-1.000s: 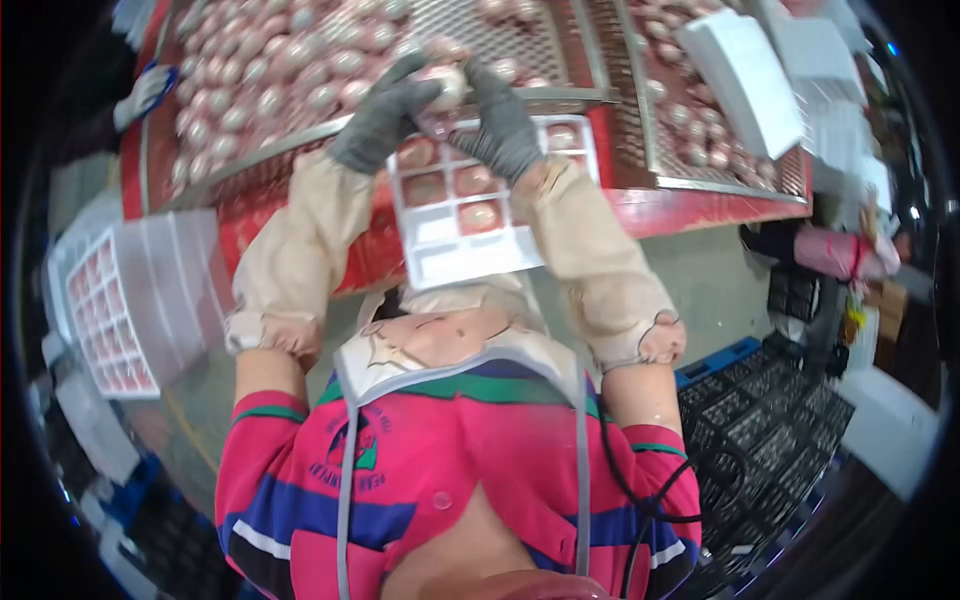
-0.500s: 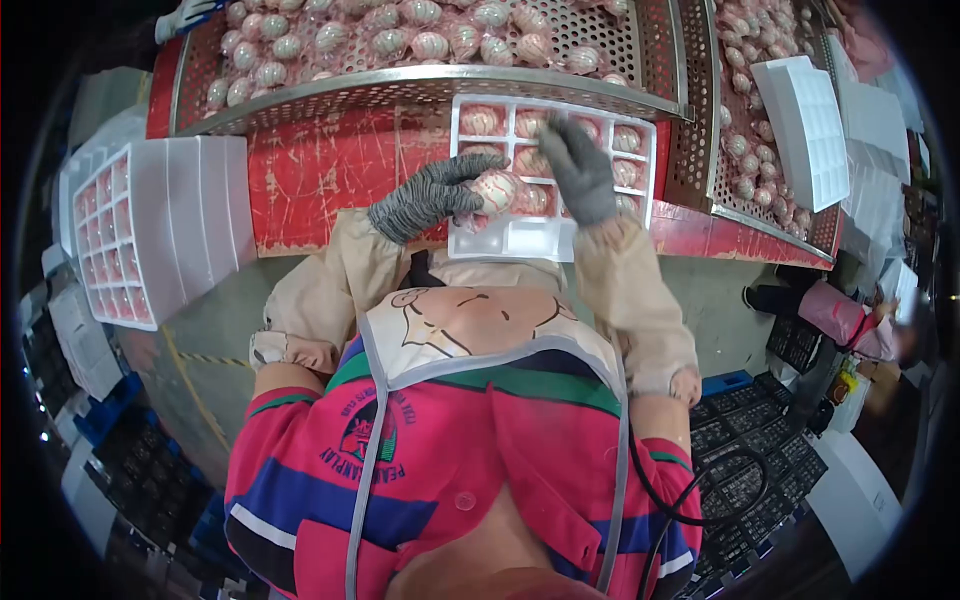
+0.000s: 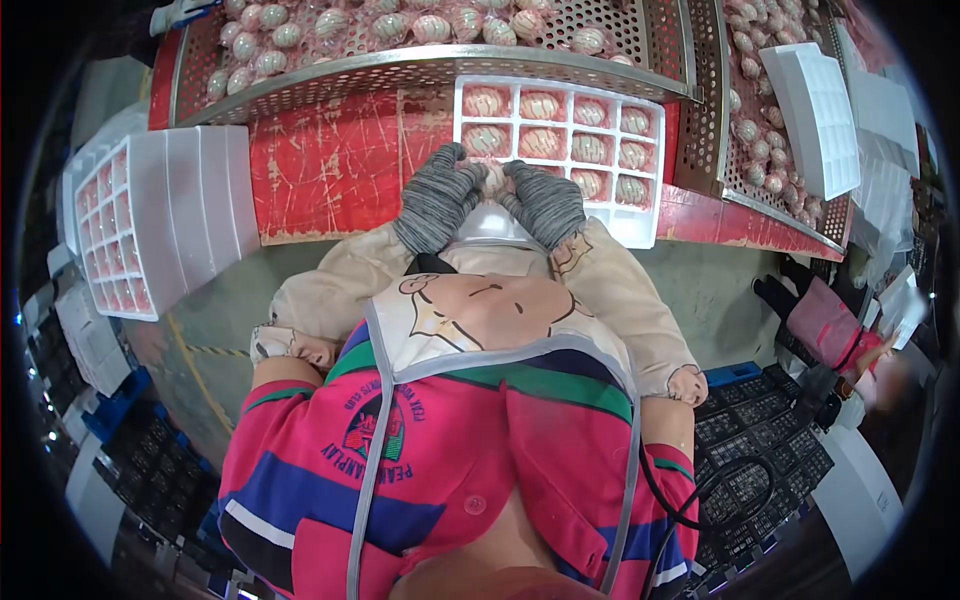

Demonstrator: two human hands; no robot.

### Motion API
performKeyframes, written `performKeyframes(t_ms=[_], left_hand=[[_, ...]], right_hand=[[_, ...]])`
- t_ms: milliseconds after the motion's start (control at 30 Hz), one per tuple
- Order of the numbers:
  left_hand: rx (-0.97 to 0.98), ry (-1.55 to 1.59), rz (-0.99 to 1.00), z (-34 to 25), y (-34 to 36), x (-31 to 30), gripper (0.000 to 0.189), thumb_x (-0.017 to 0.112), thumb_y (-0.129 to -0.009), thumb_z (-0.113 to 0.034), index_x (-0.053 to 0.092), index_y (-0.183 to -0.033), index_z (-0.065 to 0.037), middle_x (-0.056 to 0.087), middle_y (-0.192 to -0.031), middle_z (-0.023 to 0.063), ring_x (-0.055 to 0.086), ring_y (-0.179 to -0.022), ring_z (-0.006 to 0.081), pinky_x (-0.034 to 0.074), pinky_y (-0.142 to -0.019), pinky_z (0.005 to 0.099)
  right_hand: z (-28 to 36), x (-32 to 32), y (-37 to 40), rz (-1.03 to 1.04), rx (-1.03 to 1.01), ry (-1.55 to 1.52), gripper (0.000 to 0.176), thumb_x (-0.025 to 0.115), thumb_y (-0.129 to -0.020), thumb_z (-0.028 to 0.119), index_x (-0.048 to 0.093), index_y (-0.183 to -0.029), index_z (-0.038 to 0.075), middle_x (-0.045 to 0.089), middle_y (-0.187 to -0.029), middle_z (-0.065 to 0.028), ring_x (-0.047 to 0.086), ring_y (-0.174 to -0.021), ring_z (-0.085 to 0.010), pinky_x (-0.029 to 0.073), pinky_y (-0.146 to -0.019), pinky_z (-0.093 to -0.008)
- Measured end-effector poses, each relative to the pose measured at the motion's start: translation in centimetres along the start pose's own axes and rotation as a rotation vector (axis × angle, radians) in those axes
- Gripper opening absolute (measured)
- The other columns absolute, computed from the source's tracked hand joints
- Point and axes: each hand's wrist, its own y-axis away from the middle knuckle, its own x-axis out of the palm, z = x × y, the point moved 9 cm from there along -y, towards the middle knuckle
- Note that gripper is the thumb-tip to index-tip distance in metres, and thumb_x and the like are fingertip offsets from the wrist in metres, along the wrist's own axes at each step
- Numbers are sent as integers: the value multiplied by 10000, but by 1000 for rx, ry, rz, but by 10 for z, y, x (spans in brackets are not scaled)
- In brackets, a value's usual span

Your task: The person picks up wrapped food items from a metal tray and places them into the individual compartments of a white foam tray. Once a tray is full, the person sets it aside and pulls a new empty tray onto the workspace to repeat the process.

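In grey striped knit gloves, my left hand [image 3: 437,203] and my right hand [image 3: 546,204] meet over the near left part of a white compartment tray [image 3: 628,227]. Between my fingertips is an egg-shaped, pink-and-white item [image 3: 494,178] in thin wrapping, largely covered by the gloves. Similar wrapped eggs [image 3: 541,140] lie one to a cell in the far rows. The near row shows bare white cells at its right, and my hands hide part of its left side.
A perforated metal trough [image 3: 420,66] with many wrapped eggs runs behind the red worktop [image 3: 320,185]. Filled white trays [image 3: 190,215] stand on edge at left. Another white tray [image 3: 812,120] leans on the right trough. A co-worker's gloved hand [image 3: 180,15] is at far left, a person [image 3: 835,325] at right.
My right hand has come down from above the tray's middle to the egg in my left hand. Both hands now touch it. The person at right has shifted.
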Motion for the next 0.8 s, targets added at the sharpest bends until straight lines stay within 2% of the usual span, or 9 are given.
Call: performKeyframes(t_ms=[167,300,367,433,467,600,700,767,800], left_hand=[[-182,-21,113,26,-4,-3,368,730,-711,-251,644,-1036,-102,504,-971,108,581,-819,277,481,-698,398],[-18,-183,97,23,-5,9,284,690,-737,-313,644,-924,-104,523,-845,87,581,-774,281,457,-637,417],[54,-248,86,21,-9,11,253,676,-749,-323,638,-874,-107,539,-808,84,586,-757,285,454,-619,423],[-11,-318,267,24,-13,24,237,641,-772,-338,610,-805,-105,568,-734,90,598,-695,298,453,-596,445],[-48,-308,390,21,-17,25,208,596,-778,-244,659,-836,-55,654,-775,160,653,-694,320,498,-606,468],[-51,-363,454,26,-26,38,179,592,-774,-218,683,-829,-73,667,-733,144,663,-702,311,502,-590,465],[-122,-461,602,43,-30,65,187,594,-772,-201,696,-877,-85,674,-731,130,669,-723,305,507,-598,461],[-175,-495,690,76,-38,107,198,581,-795,-218,703,-874,-85,681,-751,116,672,-740,293,514,-633,463],[-269,-594,788,97,-34,108,233,607,-787,-351,682,-751,-133,651,-654,94,650,-650,281,508,-573,449]], right_hand=[[0,15,-12,46,-46,104,370,559,-848,377,536,-1057,72,656,-814,-121,643,-730,-293,478,-583,-452],[1,31,-15,120,-124,289,389,487,-888,363,530,-1059,17,640,-699,-151,640,-644,-305,471,-541,-459],[4,40,-17,204,-164,300,266,460,-872,189,497,-1016,-31,633,-689,-198,645,-630,-330,466,-506,-478],[3,44,-20,225,-174,339,265,444,-874,168,496,-1036,-35,634,-689,-202,648,-625,-327,468,-500,-480],[2,50,-19,253,-179,378,268,428,-876,147,494,-1057,-40,636,-689,-206,650,-621,-324,469,-493,-481],[-4,54,-24,168,5,551,227,514,-858,214,595,-969,33,653,-717,-173,657,-636,-288,465,-509,-478],[-6,61,-34,280,17,463,208,542,-844,228,620,-921,51,662,-753,-145,658,-678,-280,478,-556,-464],[-6,67,-43,330,65,411,197,561,-836,237,637,-890,63,667,-777,-127,658,-705,-274,486,-587,-454],[-9,71,-48,359,98,384,193,570,-831,241,646,-874,69,670,-789,-118,658,-719,-271,490,-603,-450]])
